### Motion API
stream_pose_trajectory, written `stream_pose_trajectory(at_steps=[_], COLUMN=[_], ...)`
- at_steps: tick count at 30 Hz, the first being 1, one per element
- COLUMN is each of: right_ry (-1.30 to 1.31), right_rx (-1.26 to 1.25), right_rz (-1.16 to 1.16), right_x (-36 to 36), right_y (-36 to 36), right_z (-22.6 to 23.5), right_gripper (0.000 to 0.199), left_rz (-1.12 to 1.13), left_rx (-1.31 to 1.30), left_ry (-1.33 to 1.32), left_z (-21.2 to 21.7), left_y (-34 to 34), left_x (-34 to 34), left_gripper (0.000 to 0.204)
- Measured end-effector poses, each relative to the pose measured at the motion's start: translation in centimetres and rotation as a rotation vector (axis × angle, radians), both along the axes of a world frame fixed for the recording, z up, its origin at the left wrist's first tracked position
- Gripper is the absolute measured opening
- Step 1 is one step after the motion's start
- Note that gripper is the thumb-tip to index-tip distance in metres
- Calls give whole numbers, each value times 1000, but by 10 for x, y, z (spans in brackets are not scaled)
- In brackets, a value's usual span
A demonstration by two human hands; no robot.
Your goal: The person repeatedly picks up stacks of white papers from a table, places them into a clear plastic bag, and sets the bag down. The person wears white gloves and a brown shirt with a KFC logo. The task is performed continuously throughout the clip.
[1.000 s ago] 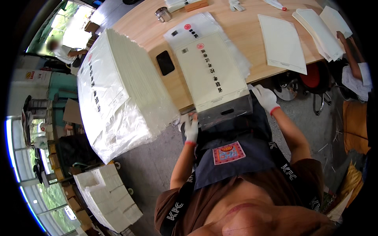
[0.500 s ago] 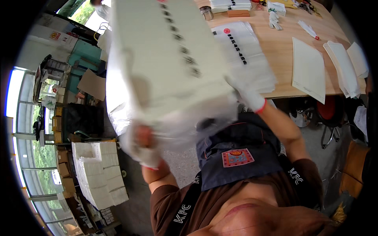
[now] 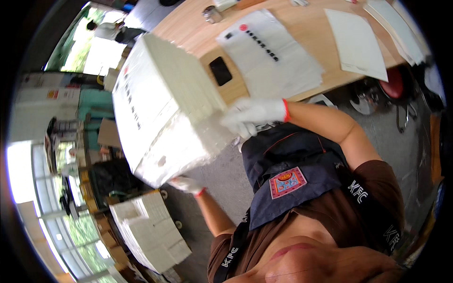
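A thick stack of cream paper sheets point(image 3: 181, 78) in a clear plastic bag point(image 3: 177, 146) is held up tilted at the table's left, dark print on its white face. My left hand point(image 3: 187, 184), in a white glove with a red cuff, holds the stack from below at its lower corner; the package hides part of the fingers. In a matching glove, my right hand point(image 3: 255, 115) is closed at the near right edge of the stack, where the loose plastic gathers. Right of it on the table lie flat printed plastic bags point(image 3: 269, 52).
A black phone point(image 3: 220, 71) and a metal-lidded jar point(image 3: 212, 14) rest on the wooden table point(image 3: 188, 28). White sheets point(image 3: 356, 42) lie at its right. A white stack point(image 3: 153, 231) stands low left on wheels. A red-seated stool point(image 3: 395, 84) is under the table; another person point(image 3: 111, 32) is far left.
The bagged stack has swung left and turned, showing its side edge. My right hand has moved left and down along it; the left hand is now lower, beneath it. The phone has come into view.
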State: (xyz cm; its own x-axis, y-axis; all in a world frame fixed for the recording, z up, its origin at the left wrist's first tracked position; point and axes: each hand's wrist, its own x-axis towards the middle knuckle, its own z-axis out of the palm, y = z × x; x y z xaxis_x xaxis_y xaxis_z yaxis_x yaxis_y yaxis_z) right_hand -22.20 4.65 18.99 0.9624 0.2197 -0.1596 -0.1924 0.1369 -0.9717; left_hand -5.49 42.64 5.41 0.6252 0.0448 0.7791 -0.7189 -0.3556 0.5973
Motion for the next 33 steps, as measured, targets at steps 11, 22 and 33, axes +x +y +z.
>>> stream_pose_trajectory(at_steps=[11, 22, 33], right_ry=[396, 348, 651], right_rx=[273, -98, -724], right_rz=[-510, -1011, -512], right_x=[-142, -70, -97], right_y=[-23, -105, -148], right_z=[-152, -127, -148], right_gripper=[28, 39, 45], left_rz=[-616, -918, -1271], left_rx=[767, 794, -54], left_ry=[211, 589, 935], left_z=[-52, -62, 48], left_y=[-406, -443, -428], left_x=[-116, -62, -33], left_gripper=[24, 27, 19])
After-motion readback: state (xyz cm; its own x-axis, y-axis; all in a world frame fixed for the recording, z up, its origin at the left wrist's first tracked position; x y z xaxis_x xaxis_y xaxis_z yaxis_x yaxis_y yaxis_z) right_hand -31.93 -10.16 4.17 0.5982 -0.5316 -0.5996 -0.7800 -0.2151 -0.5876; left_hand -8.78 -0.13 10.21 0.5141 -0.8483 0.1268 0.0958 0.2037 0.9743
